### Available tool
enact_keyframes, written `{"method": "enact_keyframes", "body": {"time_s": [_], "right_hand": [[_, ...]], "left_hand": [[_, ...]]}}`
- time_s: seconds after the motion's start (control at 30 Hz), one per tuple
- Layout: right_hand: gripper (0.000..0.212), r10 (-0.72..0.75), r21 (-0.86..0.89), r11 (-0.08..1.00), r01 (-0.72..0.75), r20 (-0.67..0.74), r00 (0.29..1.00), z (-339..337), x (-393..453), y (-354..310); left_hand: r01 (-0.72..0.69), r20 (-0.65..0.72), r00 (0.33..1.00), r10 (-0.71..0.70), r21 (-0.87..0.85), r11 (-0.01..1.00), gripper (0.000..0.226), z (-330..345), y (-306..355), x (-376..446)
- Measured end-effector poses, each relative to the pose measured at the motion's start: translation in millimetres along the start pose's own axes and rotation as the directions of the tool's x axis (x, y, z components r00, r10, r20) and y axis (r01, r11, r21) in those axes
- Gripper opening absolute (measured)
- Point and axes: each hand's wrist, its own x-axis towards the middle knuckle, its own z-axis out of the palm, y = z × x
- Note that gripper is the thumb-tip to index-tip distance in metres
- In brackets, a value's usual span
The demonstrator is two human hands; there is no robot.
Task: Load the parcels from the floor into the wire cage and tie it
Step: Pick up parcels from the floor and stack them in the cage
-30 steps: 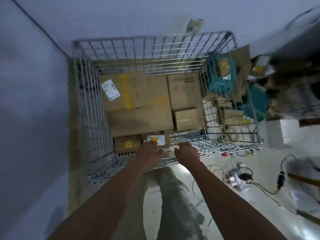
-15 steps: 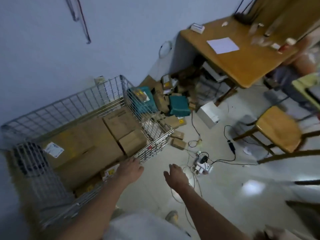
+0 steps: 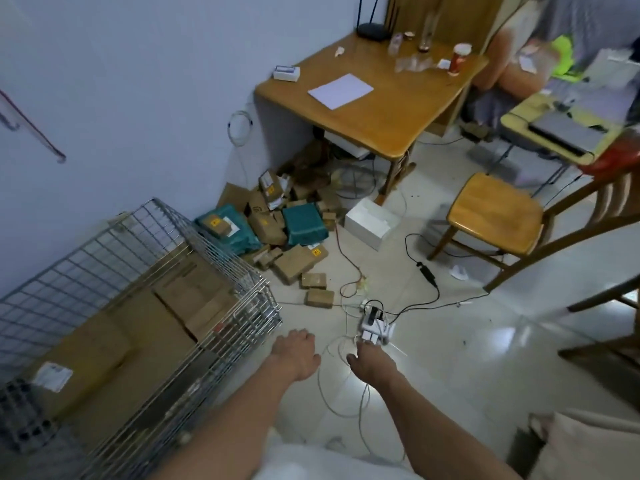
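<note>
The wire cage point(image 3: 138, 306) is standing on the floor point(image 3: 450, 358) along the wall, its long axis running from lower left toward upper right, brown cardboard boxes point(image 3: 149, 327) lying flat inside it. Just past its far end, loose parcels point(image 3: 277, 230), brown and teal, are lying heaped. The left hand point(image 3: 298, 355) and right hand point(image 3: 370, 362) are hanging over the floor, fingers relaxed and slightly apart, holding nothing.

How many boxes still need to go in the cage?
Several brown boxes already sit in the wire cage. Both the left hand and right hand are empty. A pile of parcels, too jumbled to count, still lies on the floor, and no tie shows on the cage.
</note>
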Motion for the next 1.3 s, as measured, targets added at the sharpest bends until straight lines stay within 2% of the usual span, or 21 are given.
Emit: {"method": "enact_keyframes", "body": {"time_s": [0.07,0.2,0.37,0.53,0.73,0.8,0.93,1.1,1.17,1.23,1.27,1.3], "right_hand": [[0.051,0.012,0.021,1.0,-0.012,0.015,1.0,-3.7,15.1,-6.6],[0.04,-0.076,0.022,0.997,0.075,0.031,0.997,-9.3,47.7,-40.0],[0.043,-0.013,0.044,0.999,0.013,-0.002,1.0,-33.5,97.8,-56.0],[0.042,0.055,0.008,0.998,-0.055,0.05,0.997,-69.8,145.1,-67.1],[0.038,0.046,-0.009,0.999,-0.045,0.045,0.998,-121.3,207.4,-89.5],[0.04,0.029,-0.028,0.999,-0.027,0.056,0.998,-132.5,227.8,-90.4],[0.048,0.009,-0.105,0.994,0.003,0.113,0.994,-151.9,300.8,-92.3],[0.048,-0.071,-0.158,0.981,0.112,0.242,0.968,-158.3,404.8,-118.2],[0.048,-0.085,-0.15,0.981,0.122,0.235,0.968,-162.0,452.1,-128.6],[0.046,-0.08,-0.122,0.987,0.106,0.198,0.977,-158.8,496.2,-131.6],[0.044,-0.076,-0.118,0.988,0.1,0.196,0.978,-154.3,520.5,-132.6],[0.043,-0.076,-0.127,0.987,0.103,0.201,0.977,-148.3,544.9,-133.2]], "left_hand": [[-0.024,-0.009,1.0,0.025,0.021,0.999,0.057,-14.5,20.0,10.9],[-0.048,0.001,0.999,0.048,0.052,0.997,0.053,-32.0,21.8,40.4],[0.009,0.035,0.999,-0.011,0.078,0.997,0.055,-56.3,-26.9,102.2],[0.027,0.042,0.999,-0.026,-0.011,1.0,0.052,-94.1,-75.0,162.3],[0.023,0.081,0.997,-0.019,-0.049,0.999,0.052,-113.3,-123.7,236.6],[0.048,0.138,0.99,-0.036,-0.081,0.996,0.053,-113.9,-134.9,256.6],[0.104,0.163,0.984,-0.076,-0.174,0.979,0.053,-118.8,-157.6,315.2],[0.273,0.195,0.958,-0.211,-0.384,0.882,0.046,-124.4,-182.1,382.5],[0.305,0.189,0.951,-0.243,-0.476,0.825,0.043,-115.1,-193.4,423.7],[0.3,0.145,0.954,-0.263,-0.488,0.819,0.04,-100.6,-207.3,463.2],[0.326,0.183,0.945,-0.269,-0.517,0.792,0.039,-81.9,-214.2,489.0],[0.343,0.278,0.935,-0.219,-0.559,0.755,0.039,-66.9,-224.5,512.9]]}}
